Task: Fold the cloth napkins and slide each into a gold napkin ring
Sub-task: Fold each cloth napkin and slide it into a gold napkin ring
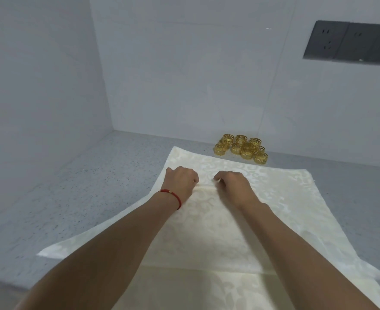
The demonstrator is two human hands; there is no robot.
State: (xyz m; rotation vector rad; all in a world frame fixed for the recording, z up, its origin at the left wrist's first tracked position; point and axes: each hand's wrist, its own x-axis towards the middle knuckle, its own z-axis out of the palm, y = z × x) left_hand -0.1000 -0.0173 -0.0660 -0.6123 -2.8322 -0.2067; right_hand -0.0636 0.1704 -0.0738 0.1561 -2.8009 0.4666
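Note:
A cream patterned cloth napkin lies spread flat on the grey speckled counter. My left hand, with a red cord on its wrist, and my right hand sit side by side near the napkin's middle. Each hand pinches a small raised pleat of the cloth that runs between them. Several gold napkin rings with a cut-out pattern stand in a cluster just beyond the napkin's far edge. More cream cloth lies under the napkin at the near edge of the view.
White walls close off the counter at the back and on the left. A dark socket panel is set in the back wall at the upper right. Bare counter lies to the left and right of the napkin.

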